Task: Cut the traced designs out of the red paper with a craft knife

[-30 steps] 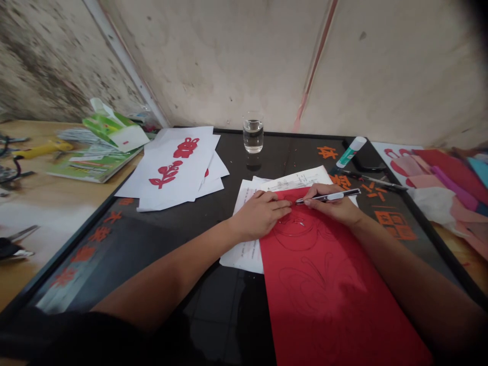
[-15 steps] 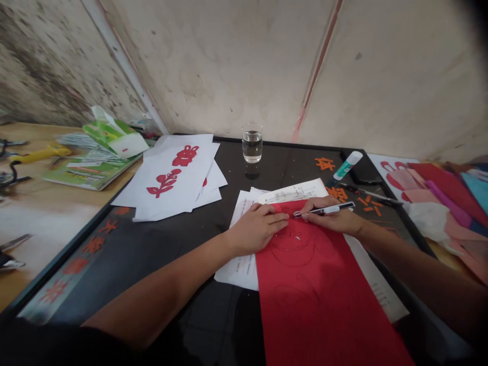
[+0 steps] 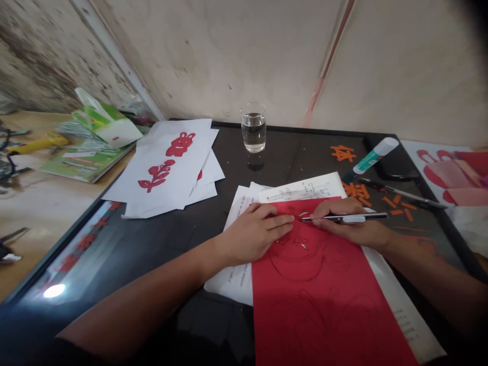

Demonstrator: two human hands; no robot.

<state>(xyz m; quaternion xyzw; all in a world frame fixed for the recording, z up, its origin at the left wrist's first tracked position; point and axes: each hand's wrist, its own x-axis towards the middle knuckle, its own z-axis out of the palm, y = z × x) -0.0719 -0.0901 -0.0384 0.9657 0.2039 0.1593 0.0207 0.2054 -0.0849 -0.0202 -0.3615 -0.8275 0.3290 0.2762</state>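
A red paper sheet (image 3: 320, 300) with a faint drawn pattern lies on white printed papers (image 3: 238, 274) on a black board (image 3: 152, 244). My left hand (image 3: 253, 234) rests flat on the red sheet's upper left part, fingers stretched out and pressing it down. My right hand (image 3: 353, 226) is closed round a thin craft knife (image 3: 343, 217), which lies nearly level with its tip pointing left at the sheet's top, close to my left fingertips. Small slits show in the red paper between the hands.
A glass of water (image 3: 253, 127) stands at the back. White sheets with red cut-outs (image 3: 168, 162) lie at the left. A glue stick (image 3: 375, 154), a pen (image 3: 404, 192) and orange paper pieces (image 3: 354, 190) are at the right. Green booklets (image 3: 89, 152) sit on the wooden table.
The view has shifted, so the whole scene sits differently in the frame. My right hand and knife have slid slightly right along the sheet's top; my left hand keeps pressing the paper.
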